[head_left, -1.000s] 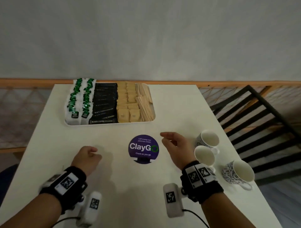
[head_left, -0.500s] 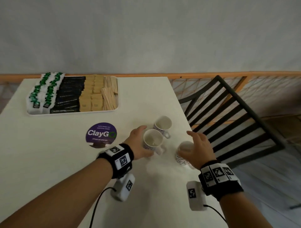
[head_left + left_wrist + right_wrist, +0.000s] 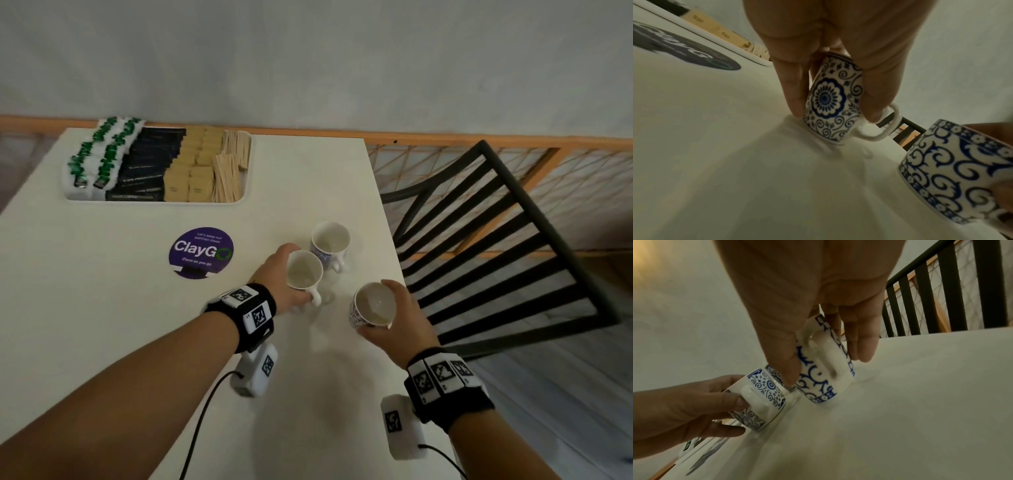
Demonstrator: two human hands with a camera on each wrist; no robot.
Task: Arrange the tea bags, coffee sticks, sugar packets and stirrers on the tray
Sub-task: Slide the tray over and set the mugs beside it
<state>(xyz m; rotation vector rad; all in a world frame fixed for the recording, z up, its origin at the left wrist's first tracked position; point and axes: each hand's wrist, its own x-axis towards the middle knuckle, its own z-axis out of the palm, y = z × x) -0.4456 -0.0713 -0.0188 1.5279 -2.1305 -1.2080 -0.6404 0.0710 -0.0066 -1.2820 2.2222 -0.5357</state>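
Tray (image 3: 70,197) contents come first: we see tea bags (image 3: 102,154), coffee sticks (image 3: 147,164), sugar packets (image 3: 188,171) and stirrers (image 3: 227,174) lying in neat side-by-side rows on it, at the table's (image 3: 102,325) far left corner, well apart from our hands. We judge that the arranging itself looks done and that the step in hand is tidying the cups beside it. Our left hand (image 3: 279,279) grips the middle cup (image 3: 304,270), thumb and fingers curled round its patterned wall, its base tipped on or just off the table. Our right hand (image 3: 399,317) grips the near cup (image 3: 373,305) the same way, fingers wrapped round its wall near the handle. A third cup (image 3: 330,241) stands free just behind the middle one, close to the table's right edge, with a chair (image 3: 496,246) beyond. The next move, we think, calls for carrying both cups level toward the tray side, past the purple sticker (image 3: 201,253), and setting them down without knocking the third cup or the stirrers.
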